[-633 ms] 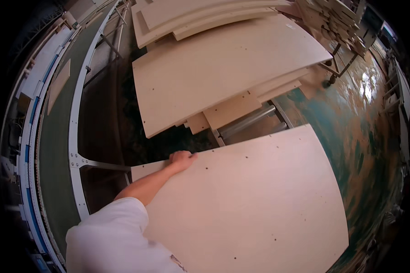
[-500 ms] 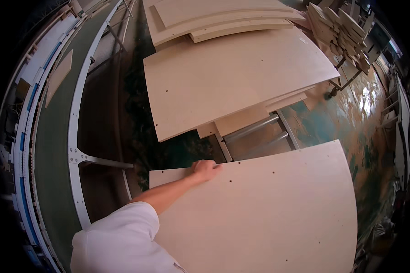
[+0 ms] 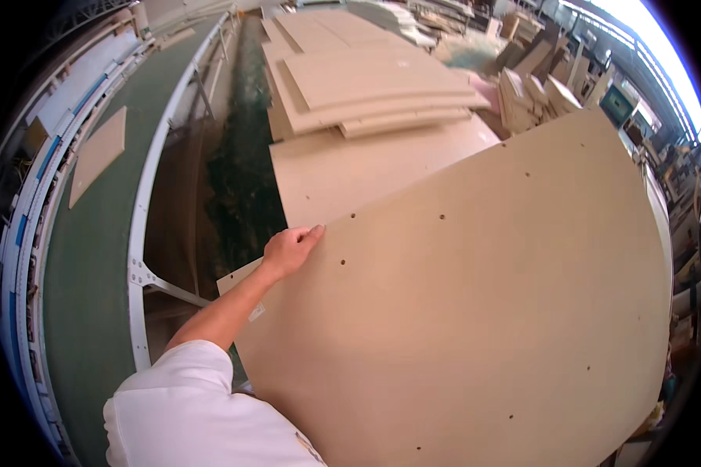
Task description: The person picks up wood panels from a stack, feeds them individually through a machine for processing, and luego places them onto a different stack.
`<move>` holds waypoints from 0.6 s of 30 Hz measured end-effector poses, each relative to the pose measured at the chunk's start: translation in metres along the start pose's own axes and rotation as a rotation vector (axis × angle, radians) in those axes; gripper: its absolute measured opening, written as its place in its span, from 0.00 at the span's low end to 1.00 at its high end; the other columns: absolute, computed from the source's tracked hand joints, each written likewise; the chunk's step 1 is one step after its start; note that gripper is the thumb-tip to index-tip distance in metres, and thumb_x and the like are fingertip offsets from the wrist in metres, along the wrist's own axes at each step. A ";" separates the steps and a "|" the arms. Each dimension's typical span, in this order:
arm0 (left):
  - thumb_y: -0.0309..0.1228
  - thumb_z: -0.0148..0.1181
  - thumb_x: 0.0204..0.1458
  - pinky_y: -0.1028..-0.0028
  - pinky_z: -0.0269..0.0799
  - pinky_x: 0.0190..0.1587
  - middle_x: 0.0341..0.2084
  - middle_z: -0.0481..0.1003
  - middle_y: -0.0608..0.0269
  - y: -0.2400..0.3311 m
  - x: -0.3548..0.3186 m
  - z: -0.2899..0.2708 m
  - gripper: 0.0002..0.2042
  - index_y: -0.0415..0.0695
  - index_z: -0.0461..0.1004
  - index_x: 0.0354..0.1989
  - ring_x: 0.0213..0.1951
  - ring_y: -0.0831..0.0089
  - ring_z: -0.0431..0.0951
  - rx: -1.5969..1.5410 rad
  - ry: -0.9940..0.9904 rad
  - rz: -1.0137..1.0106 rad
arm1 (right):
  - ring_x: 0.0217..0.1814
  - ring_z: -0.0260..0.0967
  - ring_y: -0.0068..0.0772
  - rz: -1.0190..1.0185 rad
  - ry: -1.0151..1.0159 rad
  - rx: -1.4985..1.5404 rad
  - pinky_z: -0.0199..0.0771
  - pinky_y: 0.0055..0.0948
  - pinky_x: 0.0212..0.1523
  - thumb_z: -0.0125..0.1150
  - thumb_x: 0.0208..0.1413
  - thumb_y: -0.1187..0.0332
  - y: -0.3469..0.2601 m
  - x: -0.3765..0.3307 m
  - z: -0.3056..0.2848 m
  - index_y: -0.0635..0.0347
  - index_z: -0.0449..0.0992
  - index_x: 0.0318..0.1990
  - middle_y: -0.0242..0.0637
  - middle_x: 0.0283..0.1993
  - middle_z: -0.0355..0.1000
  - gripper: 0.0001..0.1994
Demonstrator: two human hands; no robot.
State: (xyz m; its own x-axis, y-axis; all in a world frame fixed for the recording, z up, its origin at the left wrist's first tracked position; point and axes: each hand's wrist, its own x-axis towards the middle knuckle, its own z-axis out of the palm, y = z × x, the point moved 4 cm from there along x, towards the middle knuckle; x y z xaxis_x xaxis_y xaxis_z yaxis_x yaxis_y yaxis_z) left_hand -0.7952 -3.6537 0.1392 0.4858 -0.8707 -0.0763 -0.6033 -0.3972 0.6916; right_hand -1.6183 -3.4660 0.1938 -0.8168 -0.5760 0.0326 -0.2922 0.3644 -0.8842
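Note:
A large pale wooden panel (image 3: pixel 475 327) with several small drilled holes fills the lower right. It is tilted, its far edge slanting up to the right. My left hand (image 3: pixel 290 251) grips that far edge near its left part, fingers over the edge and thumb on the near side. A small light label (image 3: pixel 256 312) sits on the panel beside my left forearm. Beyond the edge lies another pale board (image 3: pixel 350 167), partly covered by the raised panel. My right hand is out of view.
Stacked boards (image 3: pixel 366 74) stand ahead. A green conveyor belt (image 3: pixel 89 272) with a metal side frame (image 3: pixel 142 210) runs along the left, carrying a flat wooden piece (image 3: pixel 101 156). Piled wood pieces (image 3: pixel 533 101) stand at the far right. The floor (image 3: pixel 241 148) shows green and dark patches.
The held panel has risen and tilted, its right end swinging upward. My left hand has moved up and left with its edge. The view has shifted to show more of the hall.

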 end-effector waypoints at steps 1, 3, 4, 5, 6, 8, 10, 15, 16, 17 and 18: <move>0.65 0.46 0.58 0.61 0.71 0.36 0.24 0.78 0.54 -0.001 -0.001 -0.024 0.33 0.43 0.77 0.27 0.33 0.53 0.79 -0.008 0.025 -0.012 | 0.50 0.75 0.41 -0.029 0.000 0.025 0.75 0.37 0.51 0.55 0.63 0.40 -0.017 0.002 -0.005 0.74 0.71 0.59 0.47 0.54 0.76 0.38; 0.65 0.46 0.58 0.62 0.71 0.37 0.25 0.78 0.54 -0.004 0.003 -0.073 0.33 0.42 0.77 0.28 0.34 0.53 0.79 -0.012 0.092 0.012 | 0.50 0.75 0.41 -0.096 -0.007 0.074 0.75 0.37 0.51 0.55 0.63 0.40 -0.055 0.001 -0.003 0.74 0.71 0.59 0.47 0.54 0.76 0.38; 0.65 0.46 0.58 0.62 0.71 0.38 0.25 0.78 0.54 -0.015 0.010 -0.089 0.33 0.42 0.77 0.28 0.33 0.53 0.79 -0.013 0.118 0.009 | 0.50 0.75 0.41 -0.144 0.000 0.096 0.75 0.37 0.51 0.55 0.63 0.40 -0.078 0.001 -0.003 0.74 0.71 0.59 0.47 0.54 0.76 0.38; 0.65 0.46 0.58 0.62 0.71 0.38 0.25 0.78 0.54 -0.026 0.017 -0.108 0.33 0.42 0.78 0.29 0.33 0.54 0.79 -0.012 0.146 0.005 | 0.50 0.75 0.41 -0.178 -0.008 0.109 0.75 0.37 0.51 0.54 0.63 0.40 -0.097 -0.003 0.005 0.74 0.71 0.59 0.47 0.54 0.76 0.38; 0.63 0.47 0.59 0.63 0.71 0.39 0.26 0.78 0.54 -0.037 0.025 -0.119 0.32 0.42 0.78 0.30 0.34 0.57 0.79 -0.037 0.126 -0.029 | 0.50 0.75 0.41 -0.226 0.013 0.136 0.75 0.37 0.51 0.54 0.63 0.40 -0.121 -0.009 0.001 0.74 0.71 0.59 0.47 0.54 0.76 0.38; 0.60 0.49 0.61 0.66 0.71 0.41 0.29 0.79 0.56 -0.075 0.040 -0.143 0.30 0.40 0.79 0.33 0.34 0.63 0.79 -0.060 0.077 -0.109 | 0.50 0.75 0.41 -0.293 0.021 0.169 0.75 0.37 0.51 0.54 0.64 0.40 -0.166 -0.025 0.010 0.74 0.71 0.59 0.47 0.54 0.76 0.37; 0.59 0.50 0.61 0.66 0.71 0.44 0.31 0.79 0.57 -0.125 0.063 -0.161 0.29 0.40 0.80 0.36 0.36 0.65 0.79 -0.238 0.096 -0.159 | 0.50 0.75 0.41 -0.353 0.020 0.185 0.75 0.37 0.51 0.54 0.64 0.40 -0.214 -0.045 0.032 0.74 0.71 0.59 0.47 0.55 0.76 0.37; 0.62 0.50 0.59 0.64 0.70 0.50 0.38 0.81 0.54 -0.249 0.179 -0.225 0.32 0.40 0.81 0.41 0.42 0.61 0.80 -0.524 0.257 -0.268 | 0.51 0.75 0.41 -0.470 -0.022 0.229 0.75 0.37 0.51 0.54 0.64 0.41 -0.328 -0.113 0.140 0.74 0.71 0.60 0.47 0.55 0.75 0.37; 0.62 0.50 0.58 0.63 0.70 0.51 0.39 0.81 0.54 -0.270 0.203 -0.229 0.32 0.41 0.81 0.43 0.44 0.61 0.80 -0.572 0.270 -0.297 | 0.51 0.75 0.41 -0.478 -0.033 0.216 0.75 0.37 0.51 0.54 0.64 0.41 -0.349 -0.126 0.162 0.74 0.70 0.60 0.47 0.55 0.75 0.37; 0.62 0.51 0.58 0.63 0.70 0.52 0.40 0.81 0.54 -0.283 0.228 -0.246 0.31 0.42 0.81 0.44 0.45 0.60 0.80 -0.622 0.300 -0.311 | 0.51 0.75 0.41 -0.482 -0.053 0.225 0.75 0.37 0.51 0.54 0.64 0.41 -0.372 -0.138 0.193 0.74 0.70 0.60 0.47 0.55 0.75 0.37; 0.62 0.51 0.58 0.63 0.70 0.53 0.42 0.81 0.54 -0.303 0.248 -0.259 0.31 0.42 0.81 0.45 0.46 0.60 0.80 -0.605 0.281 -0.340 | 0.51 0.75 0.41 -0.489 -0.064 0.225 0.75 0.37 0.52 0.54 0.64 0.41 -0.389 -0.155 0.216 0.74 0.70 0.60 0.47 0.55 0.75 0.37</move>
State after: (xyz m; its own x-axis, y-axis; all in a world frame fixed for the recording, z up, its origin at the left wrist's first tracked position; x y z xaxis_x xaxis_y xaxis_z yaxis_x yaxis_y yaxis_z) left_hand -0.3281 -3.6738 0.0963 0.7756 -0.5894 -0.2258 0.0227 -0.3315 0.9432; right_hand -1.2706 -3.6762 0.4320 -0.5783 -0.6853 0.4426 -0.5109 -0.1188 -0.8514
